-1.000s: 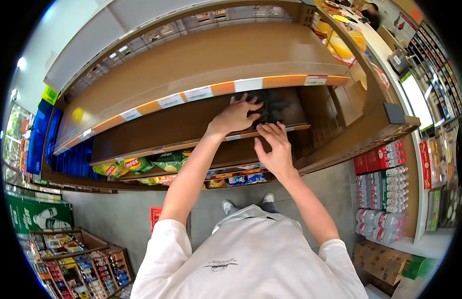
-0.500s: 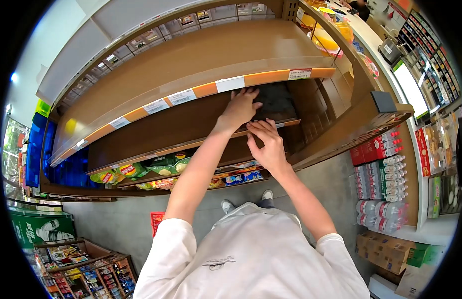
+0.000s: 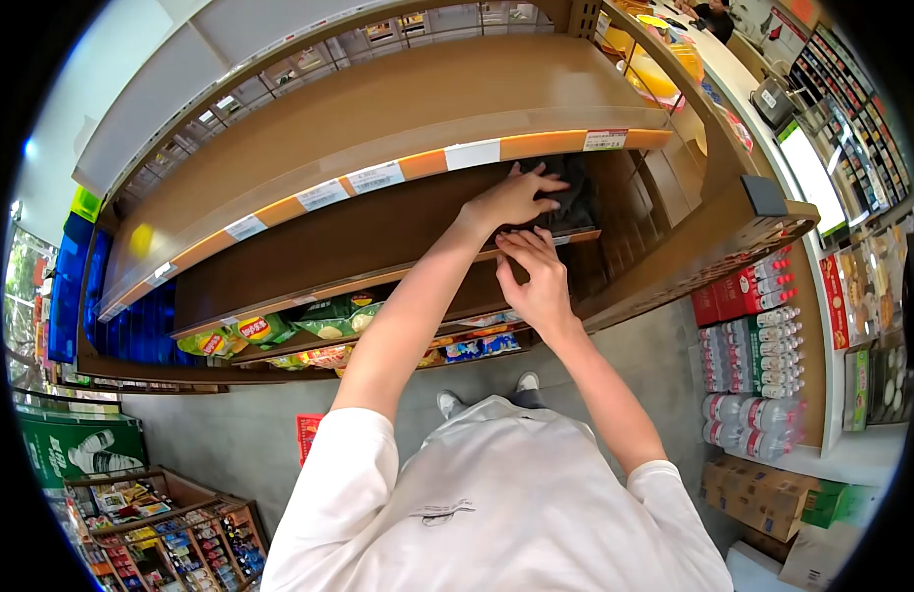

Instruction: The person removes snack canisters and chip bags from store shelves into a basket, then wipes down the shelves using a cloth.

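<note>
A crumpled dark cloth [image 3: 579, 189] lies at the right end of the second shelf [image 3: 378, 232], partly hidden under the top shelf's lip. My left hand [image 3: 516, 197] reaches in over that shelf with its fingers spread, the fingertips on the cloth. Just below it, my right hand [image 3: 538, 274] is at the shelf's front edge. Its fingers lie bent on the edge near the cloth, and its thumb stands apart from them. Nothing shows in its grasp.
Above is the brown top shelf [image 3: 398, 94] with an orange label strip [image 3: 422, 164]. Chip bags [image 3: 329, 321] sit on the lower shelf. The rack's side frame [image 3: 713, 237] rises on the right, near bottled water packs [image 3: 753, 424] on the floor.
My left hand has slid to the right across the second shelf, with its fingers now further over the cloth. My right hand has shifted slightly right along the front edge.
</note>
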Available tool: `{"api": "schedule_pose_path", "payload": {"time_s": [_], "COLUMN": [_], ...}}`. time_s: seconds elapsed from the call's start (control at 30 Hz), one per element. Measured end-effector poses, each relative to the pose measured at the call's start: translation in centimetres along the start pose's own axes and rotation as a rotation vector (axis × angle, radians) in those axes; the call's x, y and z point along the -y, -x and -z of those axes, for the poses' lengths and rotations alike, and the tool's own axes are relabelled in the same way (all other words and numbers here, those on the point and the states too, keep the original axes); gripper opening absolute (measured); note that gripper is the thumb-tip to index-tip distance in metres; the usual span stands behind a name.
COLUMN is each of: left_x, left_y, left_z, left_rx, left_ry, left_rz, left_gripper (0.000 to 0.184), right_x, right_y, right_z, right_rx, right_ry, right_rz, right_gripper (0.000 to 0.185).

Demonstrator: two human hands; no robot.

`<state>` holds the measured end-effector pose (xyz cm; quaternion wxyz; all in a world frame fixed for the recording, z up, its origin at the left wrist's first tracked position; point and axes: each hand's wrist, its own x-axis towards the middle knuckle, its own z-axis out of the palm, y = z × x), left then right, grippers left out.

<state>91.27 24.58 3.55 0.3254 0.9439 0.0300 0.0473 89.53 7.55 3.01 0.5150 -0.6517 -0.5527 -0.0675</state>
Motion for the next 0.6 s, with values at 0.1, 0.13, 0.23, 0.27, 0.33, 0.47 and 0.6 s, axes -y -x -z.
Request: {"api": "schedule_pose_path", "payload": {"time_s": [0.1, 0.13, 0.23, 0.27, 0.33, 0.47, 0.6], "left_x": [0.6, 1.1, 1.6, 1.8, 1.9, 2.0, 2.9], "left_y": [-0.7, -0.6, 1.4, 2.4, 5.1, 11.8, 16.9], "left_z": [-0.2, 0.2, 0.8, 1.3, 1.7, 2.7, 4.5], "left_rx": [-0.141, -0.142, -0.176, -0.158, -0.178, -0.247, -0.26], "left_ry": [-0.049, -0.088, -0.087, -0.097, -0.139, -0.174, -0.1], "left_rz": [0.128, 0.165, 0.31, 0.33, 0.348, 0.396, 0.504], "left_gripper": [0.042, 0.043, 0.044, 0.045, 0.044, 0.044, 0.046], "right_x": [0.1, 0.2, 0.1, 0.0, -0.1, 0.1, -0.2], "right_y": [-0.1, -0.1, -0.2, -0.2, -0.1, -0.2, -0.1], "right_z": [0.1, 0.1, -0.1, -0.1, 0.0, -0.4, -1.1], "right_rx": [-0.013, -0.01, -0.018, -0.027, -0.018, -0.074, -0.04], "right_ry": [0.017, 0.013, 0.011, 0.011, 0.001, 0.016, 0.025], "right_rz": [0.017, 0.022, 0.017, 0.024, 0.021, 0.039, 0.03], "right_gripper": [0.02, 0.02, 0.019, 0.018, 0.017, 0.015, 0.016]}}
